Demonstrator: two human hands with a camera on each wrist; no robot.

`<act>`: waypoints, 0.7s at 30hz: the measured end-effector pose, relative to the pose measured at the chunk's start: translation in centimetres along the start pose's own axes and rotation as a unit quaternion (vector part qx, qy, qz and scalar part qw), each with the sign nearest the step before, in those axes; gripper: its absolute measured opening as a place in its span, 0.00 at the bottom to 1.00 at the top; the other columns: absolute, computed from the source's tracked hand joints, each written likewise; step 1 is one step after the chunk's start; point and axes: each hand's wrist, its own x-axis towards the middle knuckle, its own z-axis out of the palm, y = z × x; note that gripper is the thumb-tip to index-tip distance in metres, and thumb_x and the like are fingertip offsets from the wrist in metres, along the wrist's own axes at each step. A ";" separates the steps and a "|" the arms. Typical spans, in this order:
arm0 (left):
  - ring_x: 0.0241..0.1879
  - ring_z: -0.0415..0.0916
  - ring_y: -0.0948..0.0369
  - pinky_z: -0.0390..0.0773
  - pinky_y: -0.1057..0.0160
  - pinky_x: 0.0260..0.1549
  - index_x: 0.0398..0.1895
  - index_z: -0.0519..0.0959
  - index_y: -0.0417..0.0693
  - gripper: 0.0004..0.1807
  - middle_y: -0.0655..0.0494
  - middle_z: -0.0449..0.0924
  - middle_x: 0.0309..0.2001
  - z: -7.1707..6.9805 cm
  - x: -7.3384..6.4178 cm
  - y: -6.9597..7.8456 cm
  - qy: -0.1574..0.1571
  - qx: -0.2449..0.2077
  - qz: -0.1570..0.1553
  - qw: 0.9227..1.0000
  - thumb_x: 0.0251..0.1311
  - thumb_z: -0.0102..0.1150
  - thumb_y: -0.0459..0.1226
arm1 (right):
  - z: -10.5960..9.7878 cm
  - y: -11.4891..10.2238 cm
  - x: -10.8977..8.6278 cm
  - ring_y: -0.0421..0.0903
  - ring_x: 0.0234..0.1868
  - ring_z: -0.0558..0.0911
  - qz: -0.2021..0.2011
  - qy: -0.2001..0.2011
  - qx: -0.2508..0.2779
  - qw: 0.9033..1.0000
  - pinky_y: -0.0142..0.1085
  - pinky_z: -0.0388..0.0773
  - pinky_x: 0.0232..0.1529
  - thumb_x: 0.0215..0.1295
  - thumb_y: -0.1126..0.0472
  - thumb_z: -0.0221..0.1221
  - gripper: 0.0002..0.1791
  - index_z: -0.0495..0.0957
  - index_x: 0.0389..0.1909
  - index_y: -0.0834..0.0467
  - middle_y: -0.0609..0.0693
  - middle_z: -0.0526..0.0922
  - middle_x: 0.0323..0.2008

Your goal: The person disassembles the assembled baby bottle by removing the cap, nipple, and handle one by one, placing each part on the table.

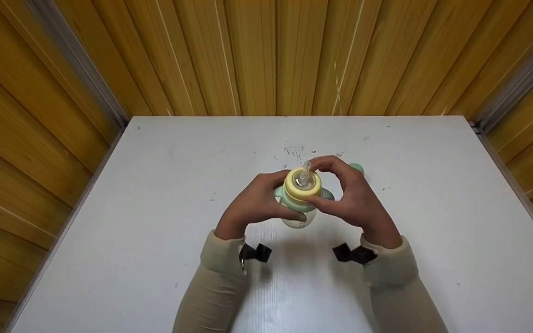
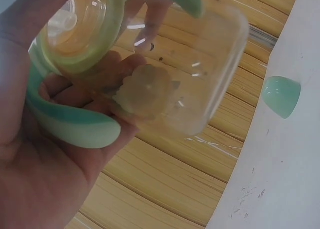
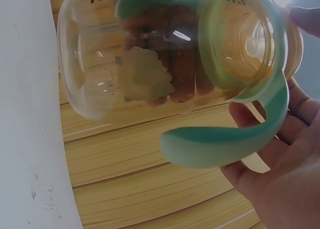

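Observation:
A clear baby bottle point(image 1: 297, 223) is held up over the white table, teat point(image 1: 306, 169) pointing upward. My left hand point(image 1: 259, 199) grips the bottle's body from the left, its thumb across the near side. Around the yellow collar point(image 1: 288, 187), the thumb and fingers of my right hand point(image 1: 353, 194) take hold from the right. Pale green handles point(image 3: 225, 145) curve down both sides of the bottle; the left wrist view has the other handle point(image 2: 80, 128) beside my palm. Through the clear wall, the inside looks empty of liquid.
A green dome-shaped cap point(image 2: 282, 96) lies on the white table point(image 1: 155, 194) behind my right hand, mostly hidden in the head view. Wood-patterned panels point(image 1: 248, 55) stand at the back and both sides. Small dark marks spot the tabletop.

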 end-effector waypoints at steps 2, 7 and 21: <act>0.46 0.78 0.64 0.78 0.61 0.48 0.57 0.77 0.59 0.37 0.68 0.82 0.49 0.0 0.0 0.0 0.000 0.000 0.002 1.000 0.37 0.80 0.44 | 0.0 0.0 0.0 0.45 0.59 0.75 0.002 0.000 0.005 1.000 0.43 0.66 0.64 0.50 0.66 0.70 0.24 0.74 0.49 0.58 0.48 0.79 0.51; 0.45 0.78 0.64 0.78 0.61 0.47 0.56 0.77 0.60 0.37 0.67 0.82 0.48 0.0 0.0 -0.1 0.000 -0.001 0.008 1.000 0.37 0.80 0.44 | 0.0 0.0 0.0 0.45 0.60 0.74 0.002 0.000 0.010 1.000 0.40 0.66 0.65 0.50 0.66 0.70 0.24 0.75 0.50 0.58 0.48 0.78 0.52; 0.47 0.78 0.66 0.78 0.62 0.48 0.59 0.76 0.60 0.40 0.68 0.81 0.50 0.1 0.1 -0.2 0.030 0.016 0.000 0.999 0.36 0.81 0.47 | 0.0 -0.7 -0.1 0.42 0.58 0.75 -0.006 0.042 -0.078 0.996 0.52 0.67 0.61 0.48 0.59 0.73 0.31 0.73 0.55 0.55 0.44 0.79 0.52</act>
